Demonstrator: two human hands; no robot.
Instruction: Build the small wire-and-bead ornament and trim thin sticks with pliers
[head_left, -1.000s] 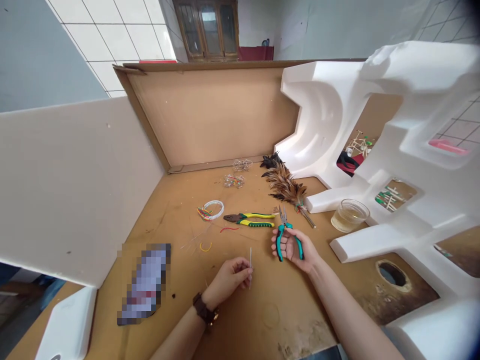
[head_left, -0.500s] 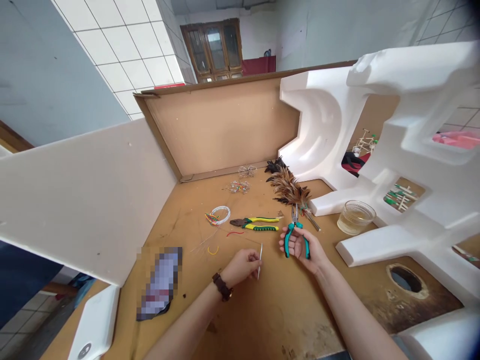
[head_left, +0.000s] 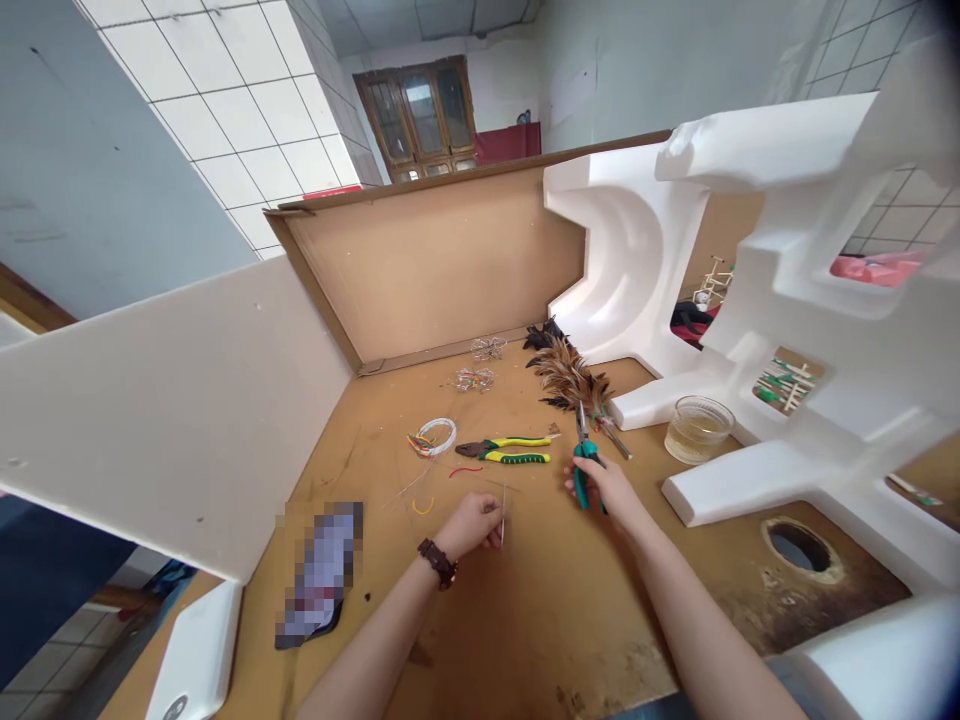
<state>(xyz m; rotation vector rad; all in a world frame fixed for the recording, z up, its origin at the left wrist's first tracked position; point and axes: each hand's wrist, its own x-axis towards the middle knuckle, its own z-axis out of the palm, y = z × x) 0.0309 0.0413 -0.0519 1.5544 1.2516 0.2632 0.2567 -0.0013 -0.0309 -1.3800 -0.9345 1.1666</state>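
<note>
In the head view, my left hand (head_left: 474,522) pinches a thin white strip (head_left: 504,515) that stands upright above the table; its exact kind is unclear. My right hand (head_left: 606,487) is closed round the teal handles of long-nose pliers (head_left: 582,430), whose jaws point away from me towards a feather duster (head_left: 562,372). Beyond my hands lie yellow-green combination pliers (head_left: 504,450). To their left is a coil of white wire (head_left: 439,437) with coloured ends. A short red wire (head_left: 466,470) and a curved yellow wire (head_left: 424,507) lie loose on the table nearby.
Two wire bundles (head_left: 474,379) lie near the cardboard back wall (head_left: 450,270). White foam (head_left: 637,405) lines the right side, next to a glass bowl (head_left: 699,430) of liquid and a round hole (head_left: 799,549). A blurred-out flat object (head_left: 322,570) and a white device (head_left: 196,645) are at left.
The long-nose pliers have turned, their handles now closer together and my fingers wrapped round them. My left hand and the strip have shifted slightly left. The camera view has moved a little.
</note>
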